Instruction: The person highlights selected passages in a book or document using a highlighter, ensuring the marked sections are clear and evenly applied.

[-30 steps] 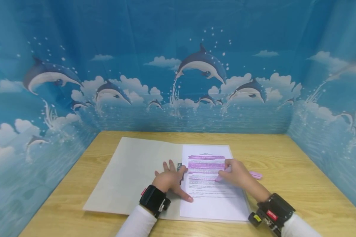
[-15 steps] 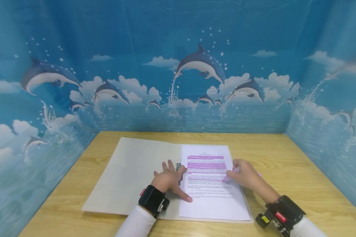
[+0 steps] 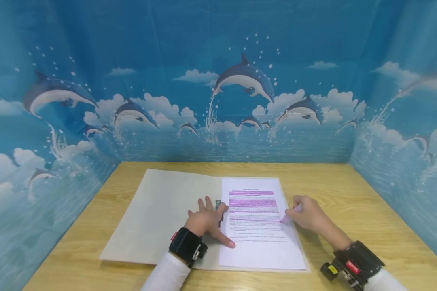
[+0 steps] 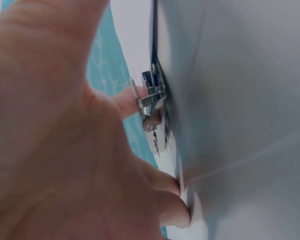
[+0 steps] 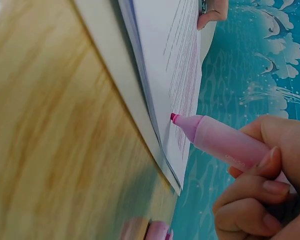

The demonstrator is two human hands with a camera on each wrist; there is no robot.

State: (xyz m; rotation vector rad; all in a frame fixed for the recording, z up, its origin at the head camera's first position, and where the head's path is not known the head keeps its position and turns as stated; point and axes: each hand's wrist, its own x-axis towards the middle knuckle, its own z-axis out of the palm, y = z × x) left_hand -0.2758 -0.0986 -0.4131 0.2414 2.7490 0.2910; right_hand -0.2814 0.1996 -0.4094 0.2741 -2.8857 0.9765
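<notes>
My right hand [image 3: 309, 214] pinches a pink highlighter [image 3: 286, 218], its tip at the right end of a marked text line. In the right wrist view the highlighter [image 5: 230, 142] is uncapped, with a dark pink tip; whether the tip touches the paper I cannot tell. Several lines on the upper half of the printed sheet [image 3: 262, 256] carry pink-purple marks. My left hand [image 3: 205, 224] rests with spread fingers across the spine of the open folder [image 3: 160, 218], thumb on the sheet's left edge. Beneath that hand is the folder's metal clip [image 4: 152, 97].
A pink cap-like piece [image 5: 157, 230] lies on the wooden table [image 3: 349, 194], right of the folder; my right hand hides it in the head view. Dolphin-printed blue curtains [image 3: 185, 81] enclose the back and sides.
My right hand has moved right with the highlighter, and the pink mark along that text line now reaches further right. My left hand stays in place.
</notes>
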